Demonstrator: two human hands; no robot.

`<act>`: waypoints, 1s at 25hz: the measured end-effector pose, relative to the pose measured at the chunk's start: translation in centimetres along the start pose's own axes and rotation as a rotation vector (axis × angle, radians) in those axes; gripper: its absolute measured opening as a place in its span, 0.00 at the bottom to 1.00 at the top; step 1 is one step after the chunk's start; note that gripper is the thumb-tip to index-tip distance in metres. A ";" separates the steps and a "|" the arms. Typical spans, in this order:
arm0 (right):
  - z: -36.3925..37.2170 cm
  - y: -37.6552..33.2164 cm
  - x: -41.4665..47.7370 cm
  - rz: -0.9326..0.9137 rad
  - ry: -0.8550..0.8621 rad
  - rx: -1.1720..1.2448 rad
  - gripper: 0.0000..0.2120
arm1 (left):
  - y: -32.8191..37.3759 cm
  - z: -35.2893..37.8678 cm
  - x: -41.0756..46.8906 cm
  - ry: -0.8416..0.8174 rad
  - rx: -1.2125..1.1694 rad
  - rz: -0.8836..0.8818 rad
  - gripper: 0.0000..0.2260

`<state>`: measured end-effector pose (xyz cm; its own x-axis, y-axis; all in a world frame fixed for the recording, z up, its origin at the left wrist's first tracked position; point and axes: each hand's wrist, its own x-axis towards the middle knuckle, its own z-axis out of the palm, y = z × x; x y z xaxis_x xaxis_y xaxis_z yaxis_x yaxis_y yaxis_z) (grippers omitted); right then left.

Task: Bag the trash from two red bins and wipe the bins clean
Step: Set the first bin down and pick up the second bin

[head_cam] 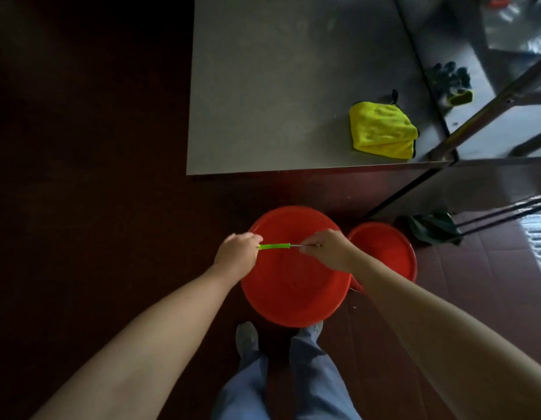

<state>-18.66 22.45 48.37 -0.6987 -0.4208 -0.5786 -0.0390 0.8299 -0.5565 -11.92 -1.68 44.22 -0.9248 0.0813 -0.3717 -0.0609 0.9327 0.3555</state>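
Above the larger red bin, the left hand and right hand pinch opposite ends of a thin green strip.

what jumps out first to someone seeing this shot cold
The large red bin on the dark floor grabs the eye, with a smaller red bin beside it on the right. Over the large one, the left hand and right hand pinch a thin green strip between them. A yellow cloth lies on the steel table beyond.
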 end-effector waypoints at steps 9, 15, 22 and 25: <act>7.0 15.7 8.8 0.082 -0.018 -0.089 0.08 | -0.5 15.3 8.5 -0.228 -0.015 -0.134 0.22; 10.6 21.8 15.5 0.037 -0.062 -0.097 0.09 | -2.1 22.9 12.8 -0.217 -0.049 -0.131 0.20; 12.0 24.7 23.1 0.002 0.002 -0.127 0.11 | -4.6 26.2 18.6 -0.154 -0.080 -0.166 0.19; 12.9 25.1 24.4 0.018 0.034 -0.102 0.12 | -5.1 27.0 20.0 -0.128 -0.100 -0.215 0.19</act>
<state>-27.50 28.28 12.60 -0.7236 -0.3944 -0.5664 -0.0979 0.8710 -0.4814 -19.96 4.63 11.82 -0.8321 -0.0651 -0.5508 -0.2935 0.8943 0.3377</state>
